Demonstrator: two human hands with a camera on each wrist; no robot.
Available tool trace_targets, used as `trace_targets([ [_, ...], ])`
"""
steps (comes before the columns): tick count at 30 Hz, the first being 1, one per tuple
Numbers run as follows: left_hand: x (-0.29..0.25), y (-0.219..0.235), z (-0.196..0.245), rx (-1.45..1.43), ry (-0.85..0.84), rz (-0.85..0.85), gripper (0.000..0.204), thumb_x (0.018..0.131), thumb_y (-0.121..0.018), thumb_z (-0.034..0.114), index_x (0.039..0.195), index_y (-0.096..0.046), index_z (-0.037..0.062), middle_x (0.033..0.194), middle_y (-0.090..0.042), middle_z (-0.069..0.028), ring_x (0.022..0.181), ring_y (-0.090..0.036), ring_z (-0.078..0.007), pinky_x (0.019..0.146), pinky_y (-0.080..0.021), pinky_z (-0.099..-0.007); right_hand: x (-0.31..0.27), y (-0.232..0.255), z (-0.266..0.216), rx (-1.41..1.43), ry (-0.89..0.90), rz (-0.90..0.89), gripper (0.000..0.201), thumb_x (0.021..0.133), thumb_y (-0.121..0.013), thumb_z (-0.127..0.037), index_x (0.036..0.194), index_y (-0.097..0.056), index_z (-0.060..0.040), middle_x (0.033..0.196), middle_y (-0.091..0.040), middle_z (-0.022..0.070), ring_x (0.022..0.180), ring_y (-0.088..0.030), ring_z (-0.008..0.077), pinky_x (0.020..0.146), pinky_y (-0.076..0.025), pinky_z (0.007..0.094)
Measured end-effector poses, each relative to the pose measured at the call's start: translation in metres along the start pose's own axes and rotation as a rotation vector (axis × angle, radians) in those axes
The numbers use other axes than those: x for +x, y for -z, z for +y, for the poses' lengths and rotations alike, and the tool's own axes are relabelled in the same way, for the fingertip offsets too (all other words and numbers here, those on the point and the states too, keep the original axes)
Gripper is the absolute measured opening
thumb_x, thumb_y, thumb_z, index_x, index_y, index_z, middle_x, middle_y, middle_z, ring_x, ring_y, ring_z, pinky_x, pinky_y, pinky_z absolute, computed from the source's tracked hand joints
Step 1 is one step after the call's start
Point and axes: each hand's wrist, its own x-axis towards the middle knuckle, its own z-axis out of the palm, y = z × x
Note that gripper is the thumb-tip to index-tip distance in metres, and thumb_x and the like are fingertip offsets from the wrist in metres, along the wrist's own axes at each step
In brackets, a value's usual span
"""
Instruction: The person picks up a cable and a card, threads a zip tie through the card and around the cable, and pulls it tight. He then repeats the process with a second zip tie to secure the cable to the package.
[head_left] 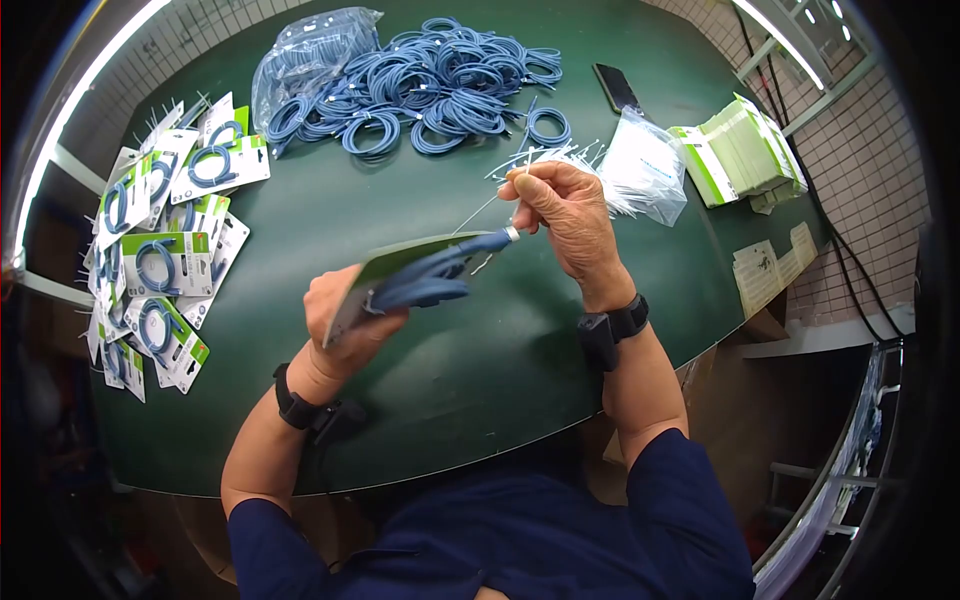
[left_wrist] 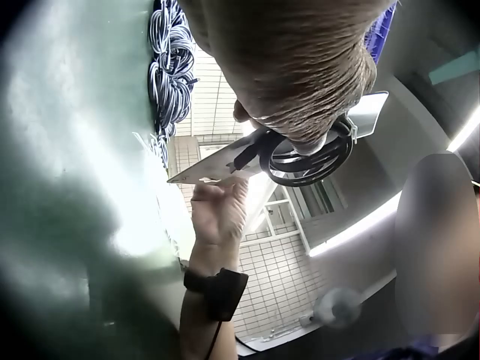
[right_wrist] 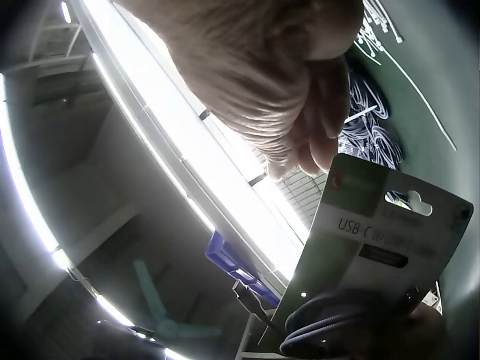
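Observation:
My left hand (head_left: 340, 315) grips a green and white packaging card (right_wrist: 356, 191) printed "USB-C", tilted up over the table. Against the card's face lies a coiled blue USB cable (head_left: 425, 285), its loops near my left fingers in the left wrist view. A connector end (right_wrist: 249, 298) sticks out past the card's edge in the right wrist view. My right hand (head_left: 578, 220) pinches a thin white cable tie (head_left: 527, 168) between thumb and forefinger, just beyond the cable's far end. Its fingertips are bent close together near the card's hanging-hole end.
Carded cables (head_left: 160, 250) are heaped at the left. A big pile of coiled blue cables (head_left: 440, 80) lies at the back beside a clear bag (head_left: 315, 60). Loose white ties (head_left: 560, 155), a plastic bag (head_left: 645, 165), a phone (head_left: 617, 88) and stacked cards (head_left: 740, 155) are at the right.

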Motion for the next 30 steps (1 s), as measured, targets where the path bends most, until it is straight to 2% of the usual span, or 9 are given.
trace_targets([
  [1,0.005,0.001,0.004,0.063,-0.150,-0.025,0.025,0.083,-0.083,0.007,0.104,-0.075,-0.0024,0.072,-0.066,-0.0101,0.057,-0.065,-0.0223,0.052,-0.051,-0.0316,0.000,-0.001,-0.001,-0.015,0.009,-0.019,0.021,0.102,-0.076,-0.019,0.111,-0.078,0.0000,0.099,-0.080,0.0081,0.072,-0.070,0.0115,0.063,-0.055,0.0232],
  [5,0.008,-0.003,0.009,-0.141,-0.148,-0.134,0.029,0.078,-0.083,0.007,0.104,-0.077,-0.0023,0.074,-0.066,-0.0091,0.057,-0.064,-0.0218,0.050,-0.050,-0.0308,-0.003,-0.004,-0.006,-0.167,0.049,-0.071,0.013,0.100,-0.077,-0.012,0.108,-0.080,-0.0014,0.102,-0.079,0.0097,0.076,-0.070,0.0118,0.067,-0.057,0.0237],
  [10,0.008,-0.004,0.010,-0.085,-0.218,-0.175,0.034,0.076,-0.083,0.009,0.107,-0.076,-0.0023,0.075,-0.066,-0.0084,0.057,-0.062,-0.0197,0.049,-0.048,-0.0304,-0.002,-0.006,-0.006,-0.175,0.217,-0.196,0.009,0.096,-0.077,-0.003,0.104,-0.081,-0.0028,0.105,-0.078,0.0117,0.078,-0.070,0.0124,0.069,-0.058,0.0245],
  [13,0.008,-0.006,0.008,-0.051,-0.288,-0.156,0.035,0.074,-0.083,0.008,0.107,-0.076,-0.0017,0.072,-0.063,-0.0054,0.054,-0.058,-0.0172,0.046,-0.045,-0.0296,-0.001,-0.006,-0.008,-0.311,0.307,-0.233,0.012,0.093,-0.077,0.003,0.102,-0.082,-0.0036,0.106,-0.077,0.0132,0.080,-0.070,0.0125,0.069,-0.058,0.0249],
  [18,0.008,-0.004,0.011,0.011,-0.312,-0.200,0.034,0.073,-0.082,0.007,0.106,-0.076,-0.0010,0.069,-0.060,-0.0026,0.052,-0.054,-0.0147,0.044,-0.042,-0.0289,-0.004,-0.011,-0.012,-0.277,0.275,-0.260,0.013,0.095,-0.076,0.001,0.107,-0.081,-0.0026,0.102,-0.077,0.0107,0.078,-0.069,0.0115,0.069,-0.058,0.0241],
  [21,0.007,-0.003,0.011,0.022,-0.328,-0.215,0.033,0.078,-0.084,0.011,0.107,-0.075,-0.0019,0.068,-0.061,-0.0052,0.052,-0.057,-0.0156,0.046,-0.042,-0.0288,-0.009,-0.014,-0.017,-0.409,0.098,-0.143,0.015,0.097,-0.075,-0.002,0.111,-0.080,-0.0016,0.099,-0.075,0.0085,0.075,-0.066,0.0098,0.067,-0.056,0.0235],
  [26,0.006,-0.003,0.010,0.036,-0.341,-0.232,0.033,0.077,-0.084,0.010,0.107,-0.075,-0.0011,0.067,-0.059,-0.0039,0.051,-0.054,-0.0148,0.045,-0.040,-0.0287,-0.008,-0.017,-0.018,-0.554,0.121,-0.126,0.016,0.100,-0.072,-0.004,0.114,-0.078,0.0007,0.096,-0.074,0.0066,0.071,-0.062,0.0082,0.064,-0.053,0.0234],
  [29,0.003,-0.004,0.009,0.044,-0.367,-0.244,0.034,0.076,-0.083,0.010,0.107,-0.075,-0.0010,0.066,-0.058,-0.0027,0.050,-0.052,-0.0143,0.044,-0.038,-0.0288,-0.008,-0.018,-0.018,-0.663,0.334,-0.172,0.015,0.101,-0.071,-0.003,0.113,-0.078,0.0027,0.095,-0.073,0.0081,0.071,-0.060,0.0080,0.061,-0.050,0.0234],
  [30,0.003,-0.004,0.009,0.044,-0.363,-0.246,0.034,0.076,-0.083,0.010,0.107,-0.075,-0.0010,0.066,-0.058,-0.0027,0.050,-0.052,-0.0143,0.044,-0.038,-0.0288,-0.008,-0.018,-0.018,-0.660,0.331,-0.174,0.015,0.101,-0.071,-0.003,0.113,-0.078,0.0027,0.095,-0.073,0.0081,0.071,-0.060,0.0080,0.061,-0.050,0.0234],
])
